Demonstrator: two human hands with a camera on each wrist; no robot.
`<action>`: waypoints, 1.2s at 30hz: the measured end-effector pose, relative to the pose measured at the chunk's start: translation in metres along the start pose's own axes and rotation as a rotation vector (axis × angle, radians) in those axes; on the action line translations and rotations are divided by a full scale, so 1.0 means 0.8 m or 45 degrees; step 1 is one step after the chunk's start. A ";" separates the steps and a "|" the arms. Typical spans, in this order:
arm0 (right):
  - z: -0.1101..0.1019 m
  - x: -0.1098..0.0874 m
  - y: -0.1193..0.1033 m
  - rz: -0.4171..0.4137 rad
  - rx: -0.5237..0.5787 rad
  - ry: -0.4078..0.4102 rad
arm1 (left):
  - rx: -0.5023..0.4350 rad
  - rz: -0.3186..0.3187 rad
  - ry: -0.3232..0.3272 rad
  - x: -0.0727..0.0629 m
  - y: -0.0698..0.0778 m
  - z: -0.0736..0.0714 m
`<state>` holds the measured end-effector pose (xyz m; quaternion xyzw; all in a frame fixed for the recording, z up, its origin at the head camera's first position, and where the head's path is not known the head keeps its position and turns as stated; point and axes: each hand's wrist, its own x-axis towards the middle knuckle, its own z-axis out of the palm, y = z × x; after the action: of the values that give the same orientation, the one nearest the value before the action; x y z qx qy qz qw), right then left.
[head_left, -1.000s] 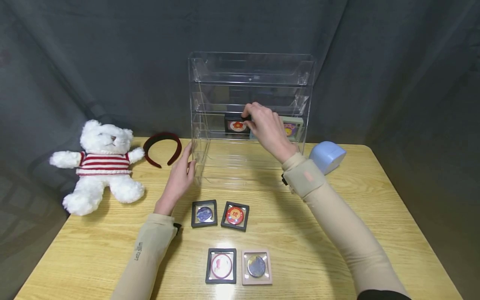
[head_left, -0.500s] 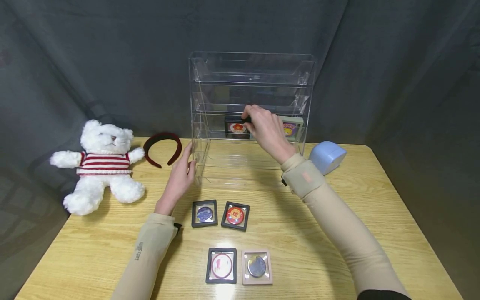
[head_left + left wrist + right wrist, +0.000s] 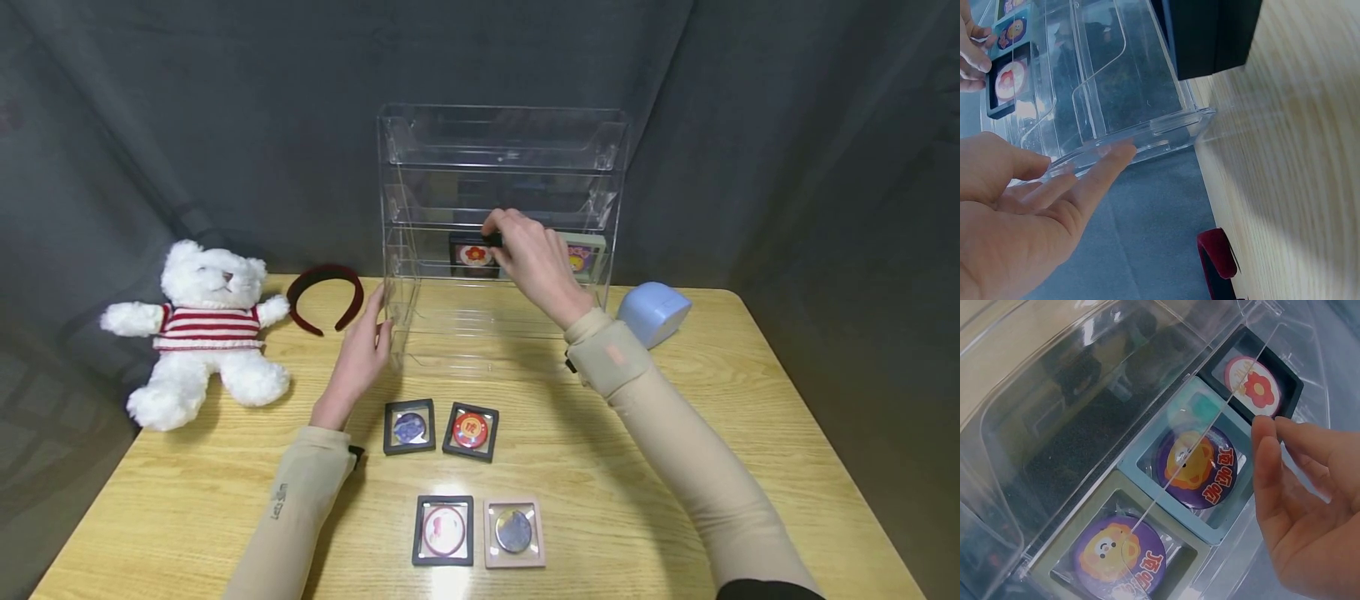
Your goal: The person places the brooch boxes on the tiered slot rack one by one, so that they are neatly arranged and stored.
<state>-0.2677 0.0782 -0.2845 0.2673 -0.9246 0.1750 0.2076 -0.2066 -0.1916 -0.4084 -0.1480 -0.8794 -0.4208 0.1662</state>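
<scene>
My right hand pinches the upper corner of a black display frame holding a white badge with a red flower. That frame stands in the third tier of a clear acrylic rack. Beside it in the right wrist view are a light blue frame and a pale green frame, each with a purple cartoon badge. My left hand rests its nearly straight fingers against the rack's left side panel, with the thumb at the front edge in the left wrist view.
Two black frames with a blue badge and a red badge lie before the rack. Nearer are another black frame and a pink frame. A white teddy bear and dark red headband lie left, a light blue rounded object right.
The black flower frame has come down slightly in its tier, with my right hand still on its corner. My left hand stays against the rack's side.
</scene>
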 end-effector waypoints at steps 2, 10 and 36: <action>-0.001 0.000 0.000 0.004 0.006 -0.001 | 0.000 0.000 0.003 0.001 0.000 0.000; -0.004 -0.001 0.001 0.008 0.024 0.003 | 0.012 -0.009 0.004 0.002 0.000 0.002; -0.029 -0.056 0.001 0.055 0.137 0.006 | 0.015 0.006 -0.011 0.004 -0.001 0.002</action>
<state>-0.2273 0.1079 -0.2863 0.2576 -0.9188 0.2297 0.1913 -0.2097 -0.1901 -0.4087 -0.1509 -0.8822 -0.4147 0.1643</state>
